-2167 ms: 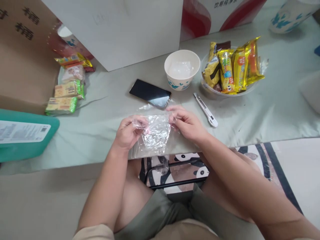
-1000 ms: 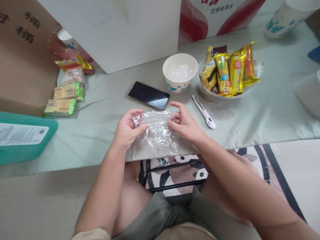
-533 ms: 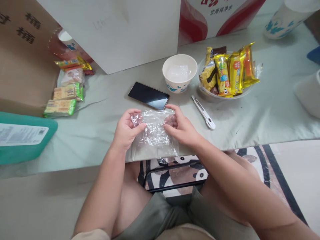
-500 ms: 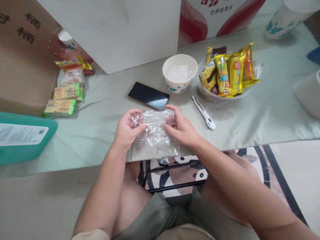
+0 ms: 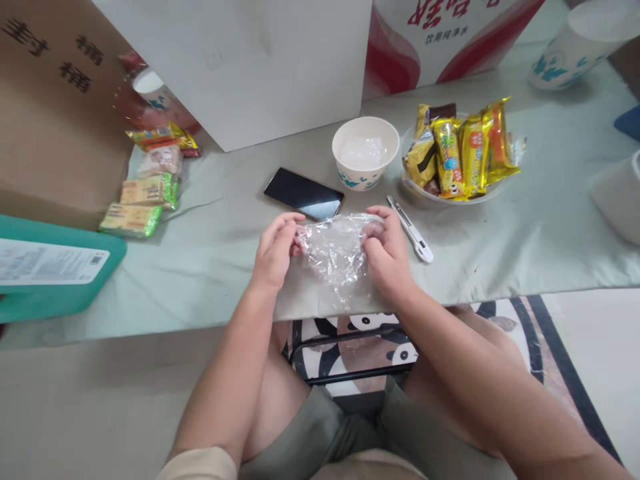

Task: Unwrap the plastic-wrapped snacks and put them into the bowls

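A crinkled clear plastic bag [image 5: 336, 250] is stretched between my two hands, close to the table's front edge. My left hand [image 5: 278, 250] pinches its left side, thumb against fingers. At the other side my right hand [image 5: 389, 253] grips the bag with the thumb bent over it. Just beyond the bag lies a black phone [image 5: 304, 193], screen up. A white utility knife [image 5: 411, 230] rests on the cloth to the right of my right hand. Behind the phone stands a paper bowl [image 5: 366, 175] with something whitish and translucent inside.
A clear bowl [image 5: 475, 198] holds yellow snack packets at the right. White cups stand farther right, one a patterned paper cup [image 5: 565, 63]. Boxes, including a white box [image 5: 250, 73], line the back. Snack packs [image 5: 133, 220] and a green container [image 5: 60, 300] are at the left.
Both hands have shifted slightly right in view with the plastic bag. My fingers have closed more tightly on its sides, and its lower end no longer hangs as far over the table edge.
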`<action>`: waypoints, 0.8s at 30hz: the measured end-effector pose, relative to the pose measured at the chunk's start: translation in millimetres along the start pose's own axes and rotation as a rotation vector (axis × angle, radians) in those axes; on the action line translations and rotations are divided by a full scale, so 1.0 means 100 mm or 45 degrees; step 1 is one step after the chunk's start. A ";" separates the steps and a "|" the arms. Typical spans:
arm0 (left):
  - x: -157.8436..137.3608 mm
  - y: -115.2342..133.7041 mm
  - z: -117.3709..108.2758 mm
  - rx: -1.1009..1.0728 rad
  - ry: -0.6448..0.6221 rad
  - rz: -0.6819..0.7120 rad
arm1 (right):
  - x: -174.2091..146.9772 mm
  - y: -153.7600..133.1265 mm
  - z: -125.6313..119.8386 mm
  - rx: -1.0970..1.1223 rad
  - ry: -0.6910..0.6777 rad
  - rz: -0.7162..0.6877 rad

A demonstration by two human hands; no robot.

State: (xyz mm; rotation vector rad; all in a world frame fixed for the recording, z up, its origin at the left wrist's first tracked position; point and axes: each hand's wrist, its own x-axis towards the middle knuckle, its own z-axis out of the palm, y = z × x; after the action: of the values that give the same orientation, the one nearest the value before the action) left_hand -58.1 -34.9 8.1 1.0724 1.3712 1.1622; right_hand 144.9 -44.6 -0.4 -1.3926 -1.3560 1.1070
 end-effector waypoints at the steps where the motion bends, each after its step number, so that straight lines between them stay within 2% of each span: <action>1: 0.00 0.01 0.02 0.020 -0.043 -0.029 | 0.02 0.00 -0.02 -0.077 0.040 -0.042; 4: -0.01 0.02 0.09 0.174 -0.175 -0.035 | 0.09 0.01 -0.07 -0.286 0.075 -0.111; 6: -0.01 0.03 0.13 0.321 -0.156 0.010 | 0.12 0.03 -0.07 -0.431 0.070 -0.180; 9: -0.01 0.03 0.16 0.482 -0.103 0.086 | 0.14 0.06 -0.06 -0.722 0.103 -0.419; 11: 0.00 0.03 0.15 0.590 -0.074 0.198 | 0.14 0.09 -0.05 -0.857 0.025 -0.572; 13: 0.01 0.02 0.13 0.765 -0.040 0.376 | 0.14 0.12 -0.03 -0.922 -0.142 -0.645; 15: 0.01 0.02 0.12 0.948 -0.091 0.513 | 0.15 0.14 -0.02 -0.934 -0.235 -0.643; 16: 0.00 0.02 0.12 1.018 -0.147 0.525 | 0.15 0.15 -0.02 -0.924 -0.236 -0.623; 19: -0.03 0.03 0.13 1.131 -0.245 0.439 | 0.17 0.16 -0.01 -0.883 -0.179 -0.558; 21: -0.05 0.05 0.14 1.165 -0.178 0.416 | 0.18 0.16 -0.01 -0.872 -0.167 -0.551; 24: -0.04 0.07 0.12 1.181 0.016 0.417 | 0.18 0.15 -0.02 -0.872 -0.167 -0.567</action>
State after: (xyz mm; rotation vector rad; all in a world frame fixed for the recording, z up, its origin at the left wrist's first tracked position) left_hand -46.0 -36.6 14.9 1.9952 1.8441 0.7199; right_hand 150.3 -26.5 -14.7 -1.3757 -2.1400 0.4501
